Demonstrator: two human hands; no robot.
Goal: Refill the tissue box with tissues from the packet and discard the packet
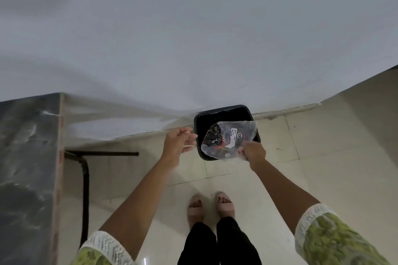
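— Standing on pale glossy floor tiles [237, 180], looking straight down at pink open-toed sandals [212, 205] and black trousers [217, 243].

— And the packet?

— Clear crinkled plastic tissue packet [229, 139], printed white label and dark lettering, held right above the open top of a black square plastic waste bin [199, 119]. Not yet inside; no contact with the rim that can be made out.

— Bin's place?

— On the floor against the base of a plain white wall [193, 28], between the two forearms.

— Grip?

— Right hand [254, 151] pinched closed on the packet's near lower corner, thumb and fingers clamped on the film. Left hand [178, 141] open, fingers loosely curled and spread, just beside the packet's left edge; touching it or not, cannot tell through the blur.

— Anything else around?

— Dark grey marbled stone tabletop [25, 157] with a light wood edge at far left, black metal table leg [86, 189] bending down beneath it. Green patterned sleeves with white lace cuffs [312, 215] at the bottom corners.
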